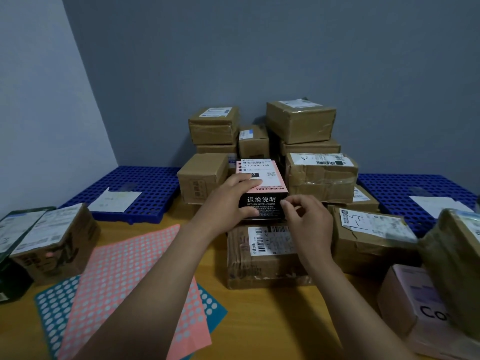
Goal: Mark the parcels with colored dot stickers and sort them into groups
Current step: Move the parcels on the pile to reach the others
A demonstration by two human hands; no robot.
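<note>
A pink and black parcel with a white label sits on top of a flat brown parcel at the table's middle. My left hand grips its near left corner, fingers on top and thumb on the black front. My right hand is at its right front corner with thumb and forefinger pinched together; whether they hold a sticker I cannot tell. A pink dot sticker sheet lies on a teal dot sticker sheet at the front left.
Several brown taped parcels are stacked against the grey wall behind. Blue perforated trays with white sheets flank the stack. More parcels stand at the left and right, plus a pink box on the wooden table.
</note>
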